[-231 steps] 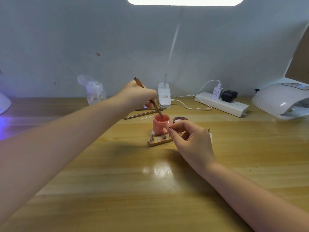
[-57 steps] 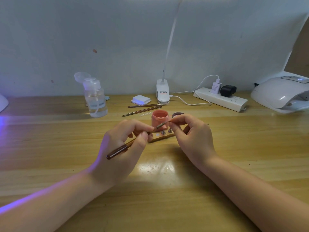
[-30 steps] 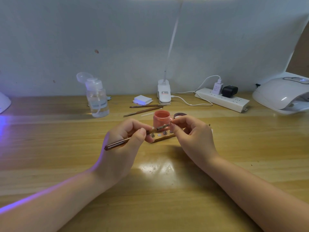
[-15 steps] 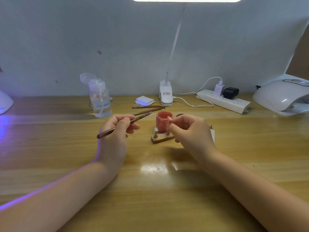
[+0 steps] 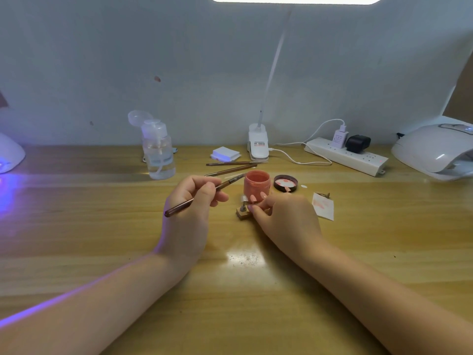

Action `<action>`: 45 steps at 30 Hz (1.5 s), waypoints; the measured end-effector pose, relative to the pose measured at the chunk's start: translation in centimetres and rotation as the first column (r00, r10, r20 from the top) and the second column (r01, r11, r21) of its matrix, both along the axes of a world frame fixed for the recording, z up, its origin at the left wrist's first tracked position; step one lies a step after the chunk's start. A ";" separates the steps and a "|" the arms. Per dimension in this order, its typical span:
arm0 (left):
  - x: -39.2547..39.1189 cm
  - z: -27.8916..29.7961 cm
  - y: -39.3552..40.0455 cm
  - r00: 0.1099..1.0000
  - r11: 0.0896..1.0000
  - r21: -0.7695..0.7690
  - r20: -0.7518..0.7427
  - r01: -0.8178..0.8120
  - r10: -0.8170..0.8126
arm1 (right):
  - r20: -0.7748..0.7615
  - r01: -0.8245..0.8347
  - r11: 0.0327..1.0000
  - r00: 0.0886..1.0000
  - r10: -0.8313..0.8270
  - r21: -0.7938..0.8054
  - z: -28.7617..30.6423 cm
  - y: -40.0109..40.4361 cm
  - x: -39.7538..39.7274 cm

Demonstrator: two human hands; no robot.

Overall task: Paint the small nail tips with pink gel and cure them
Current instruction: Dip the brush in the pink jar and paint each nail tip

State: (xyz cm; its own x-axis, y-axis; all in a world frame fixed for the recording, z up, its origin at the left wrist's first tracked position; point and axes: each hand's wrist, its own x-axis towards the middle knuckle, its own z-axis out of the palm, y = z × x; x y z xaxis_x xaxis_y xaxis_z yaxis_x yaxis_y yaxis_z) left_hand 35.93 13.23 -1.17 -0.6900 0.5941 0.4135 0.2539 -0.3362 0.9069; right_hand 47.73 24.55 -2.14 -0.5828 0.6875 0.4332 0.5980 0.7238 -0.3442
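Note:
An open pink gel jar (image 5: 256, 185) stands mid-table, its dark lid (image 5: 286, 183) lying to its right. In front of the jar sits a small wooden nail-tip stand (image 5: 242, 213) with a clear tip on a post (image 5: 244, 201). My left hand (image 5: 190, 211) is shut on a thin brown brush (image 5: 202, 196), whose bristle end points toward the jar's left side. My right hand (image 5: 284, 216) rests over the stand's right part, fingertips pinched at a post; what they hold is hidden.
Two spare brushes (image 5: 230, 167) lie behind the jar. A clear pump bottle (image 5: 158, 149) stands at back left, a clip lamp base (image 5: 258, 146) and power strip (image 5: 345, 156) at the back, white cure lamps at far right (image 5: 435, 149) and far left (image 5: 10, 155). A stained paper (image 5: 323, 206) lies right.
My left hand has pulled the brush back from the stand and lifted its tip toward the jar. My right hand has lowered onto the stand.

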 end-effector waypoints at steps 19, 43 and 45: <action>-0.6 -0.4 0.5 0.998 1.000 -0.015 0.057 0.010 -0.010 | 0.085 -0.115 0.992 0.990 0.112 0.041 -0.3 -0.8 -0.5; 0.5 0.1 1.7 0.858 0.936 0.011 0.396 0.352 -0.328 | 0.090 -0.095 0.987 0.992 0.083 0.129 -0.3 -1.4 0.3; 0.4 0.0 1.6 0.888 0.942 -0.025 0.345 0.334 -0.305 | 0.072 -0.102 0.981 0.993 0.091 0.164 -0.2 -1.4 0.5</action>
